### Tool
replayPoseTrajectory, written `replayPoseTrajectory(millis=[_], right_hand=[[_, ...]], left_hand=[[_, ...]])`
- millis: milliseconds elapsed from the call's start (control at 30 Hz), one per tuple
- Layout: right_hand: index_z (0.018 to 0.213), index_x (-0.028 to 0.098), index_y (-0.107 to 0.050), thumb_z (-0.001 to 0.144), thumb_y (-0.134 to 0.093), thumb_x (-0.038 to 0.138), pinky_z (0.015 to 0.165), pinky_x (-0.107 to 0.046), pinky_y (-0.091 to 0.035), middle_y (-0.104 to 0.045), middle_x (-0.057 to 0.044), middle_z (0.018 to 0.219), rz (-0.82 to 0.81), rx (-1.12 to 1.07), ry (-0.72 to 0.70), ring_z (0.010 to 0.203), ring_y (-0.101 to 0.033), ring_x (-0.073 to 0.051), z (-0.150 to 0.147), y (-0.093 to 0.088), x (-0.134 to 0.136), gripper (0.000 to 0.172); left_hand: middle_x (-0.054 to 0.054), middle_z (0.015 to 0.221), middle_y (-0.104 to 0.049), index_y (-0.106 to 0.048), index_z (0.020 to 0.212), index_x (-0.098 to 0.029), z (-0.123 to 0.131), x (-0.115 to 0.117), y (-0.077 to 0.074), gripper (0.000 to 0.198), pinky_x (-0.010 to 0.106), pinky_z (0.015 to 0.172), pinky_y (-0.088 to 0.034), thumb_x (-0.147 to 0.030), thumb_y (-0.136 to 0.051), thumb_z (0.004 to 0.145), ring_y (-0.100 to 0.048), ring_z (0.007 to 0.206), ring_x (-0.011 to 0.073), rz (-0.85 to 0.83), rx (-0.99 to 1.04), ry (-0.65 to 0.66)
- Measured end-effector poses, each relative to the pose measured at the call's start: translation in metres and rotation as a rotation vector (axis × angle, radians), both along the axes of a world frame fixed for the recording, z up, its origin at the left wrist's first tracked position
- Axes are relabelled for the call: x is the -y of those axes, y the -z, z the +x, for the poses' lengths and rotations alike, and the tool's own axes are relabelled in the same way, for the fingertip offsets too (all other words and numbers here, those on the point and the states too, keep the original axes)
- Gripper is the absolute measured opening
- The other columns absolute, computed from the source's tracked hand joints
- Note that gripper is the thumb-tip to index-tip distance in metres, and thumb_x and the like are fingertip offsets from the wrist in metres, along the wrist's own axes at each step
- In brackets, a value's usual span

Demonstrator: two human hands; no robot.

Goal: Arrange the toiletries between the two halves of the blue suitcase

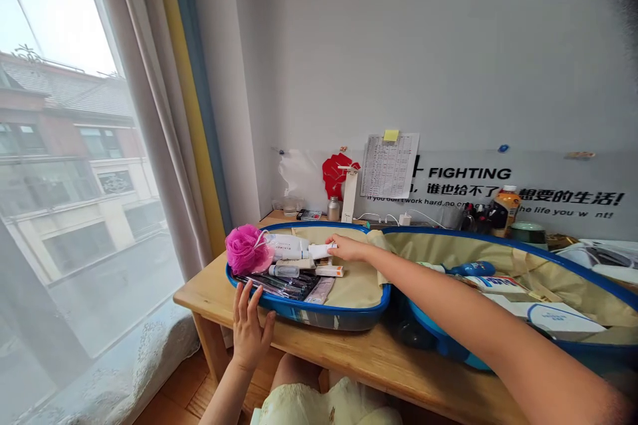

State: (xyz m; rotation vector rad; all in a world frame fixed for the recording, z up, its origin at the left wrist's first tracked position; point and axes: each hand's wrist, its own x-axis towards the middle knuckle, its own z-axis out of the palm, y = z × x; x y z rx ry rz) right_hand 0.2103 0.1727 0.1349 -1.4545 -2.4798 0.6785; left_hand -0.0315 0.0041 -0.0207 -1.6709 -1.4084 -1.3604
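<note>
An open blue suitcase [343,312] lies on a wooden desk [359,355]. Its left half holds a pink bath pouf [246,249], white tubes [288,246], a small bottle, dark pens [284,283] and small boxes. My right hand [347,248] reaches across into that half, fingers pinched on a white tube [319,250]. My left hand [250,329] rests open against the suitcase's near left rim, fingers spread upward. The right half [558,279] holds a blue item and white boxes.
Along the back of the desk by the wall stand a small bottle [333,209], a white lamp [349,194], chargers and an orange-capped bottle [505,209]. A curtain [164,113] and a large window are at the left. My knees show under the desk.
</note>
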Motion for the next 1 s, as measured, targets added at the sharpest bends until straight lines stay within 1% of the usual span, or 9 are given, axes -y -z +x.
replayPoseTrajectory(millis=[300, 367, 433, 500, 600, 700, 767, 833, 1000], right_hand=[[0.115, 0.019, -0.059, 0.09, -0.054, 0.04, 0.091, -0.04, -0.05, -0.057, -0.007, 0.123, 0.065, 0.055, -0.076, 0.106, -0.057, -0.018, -0.002, 0.003, 0.008, 0.033], [0.112, 0.019, -0.06, 0.091, -0.054, 0.04, 0.089, -0.038, -0.051, -0.059, -0.007, 0.119, 0.054, 0.053, -0.077, 0.102, -0.058, -0.017, 0.001, -0.001, 0.007, 0.031], [0.112, 0.018, -0.06, 0.091, -0.053, 0.041, 0.084, -0.036, -0.053, -0.061, -0.006, 0.114, 0.053, 0.036, -0.056, 0.097, -0.06, -0.016, 0.009, -0.011, 0.0, 0.031], [0.114, 0.017, -0.058, 0.091, -0.054, 0.041, 0.08, -0.035, -0.054, -0.062, -0.006, 0.111, 0.084, 0.01, -0.002, 0.092, -0.061, -0.015, 0.024, -0.027, -0.01, 0.034], [0.117, 0.016, -0.056, 0.091, -0.053, 0.042, 0.08, -0.035, -0.054, -0.061, -0.006, 0.112, 0.169, 0.001, 0.12, 0.092, -0.061, -0.015, 0.063, -0.053, -0.029, 0.036], [0.117, 0.016, -0.056, 0.091, -0.053, 0.041, 0.081, -0.035, -0.053, -0.061, -0.007, 0.112, 0.193, 0.068, 0.221, 0.093, -0.06, -0.015, 0.111, -0.064, -0.039, 0.036], [0.114, 0.016, -0.058, 0.091, -0.053, 0.041, 0.082, -0.036, -0.053, -0.061, -0.006, 0.111, 0.166, 0.149, 0.258, 0.093, -0.06, -0.015, 0.14, -0.059, -0.038, 0.034], [0.112, 0.016, -0.059, 0.091, -0.054, 0.04, 0.083, -0.036, -0.053, -0.062, -0.006, 0.11, 0.118, 0.243, 0.278, 0.094, -0.06, -0.015, 0.163, -0.048, -0.034, 0.032], [0.112, 0.017, -0.059, 0.09, -0.056, 0.04, 0.086, -0.039, -0.052, -0.061, -0.007, 0.114, 0.001, 0.428, 0.271, 0.099, -0.059, -0.017, 0.193, -0.018, -0.028, 0.032]], left_hand=[[0.014, 0.15, -0.031, -0.028, 0.145, -0.023, 0.002, 0.002, -0.003, 0.057, 0.055, 0.115, -0.025, -0.027, -0.048, 0.092, -0.018, 0.146, 0.0305, 0.002, -0.005, 0.001], [0.014, 0.15, -0.031, -0.028, 0.145, -0.023, 0.002, 0.002, -0.004, 0.057, 0.055, 0.115, -0.026, -0.026, -0.048, 0.092, -0.018, 0.146, 0.0303, 0.001, -0.006, 0.002], [0.014, 0.15, -0.032, -0.029, 0.145, -0.023, 0.001, 0.002, -0.004, 0.057, 0.054, 0.115, -0.026, -0.026, -0.048, 0.092, -0.018, 0.146, 0.0303, 0.002, -0.006, 0.005], [0.014, 0.15, -0.032, -0.029, 0.145, -0.023, 0.001, 0.002, -0.003, 0.057, 0.055, 0.115, -0.026, -0.026, -0.048, 0.092, -0.018, 0.146, 0.0304, 0.008, -0.009, 0.007], [0.014, 0.15, -0.032, -0.028, 0.146, -0.023, 0.0, 0.001, -0.003, 0.058, 0.054, 0.115, -0.026, -0.026, -0.048, 0.092, -0.018, 0.146, 0.0305, 0.018, -0.009, 0.006], [0.014, 0.15, -0.032, -0.028, 0.146, -0.024, 0.001, 0.0, -0.003, 0.058, 0.055, 0.114, -0.027, -0.027, -0.049, 0.092, -0.019, 0.145, 0.031, 0.026, -0.004, 0.002], [0.014, 0.15, -0.032, -0.028, 0.146, -0.024, 0.001, 0.0, -0.003, 0.058, 0.055, 0.114, -0.027, -0.028, -0.049, 0.092, -0.019, 0.145, 0.0313, 0.024, 0.0, -0.001], [0.014, 0.151, -0.032, -0.028, 0.146, -0.024, 0.001, 0.0, -0.002, 0.058, 0.056, 0.114, -0.027, -0.028, -0.049, 0.092, -0.019, 0.146, 0.0314, 0.019, 0.003, 0.003], [0.014, 0.15, -0.032, -0.028, 0.145, -0.024, 0.0, 0.0, -0.002, 0.057, 0.056, 0.114, -0.026, -0.028, -0.049, 0.092, -0.018, 0.146, 0.0314, 0.015, 0.008, 0.009]])
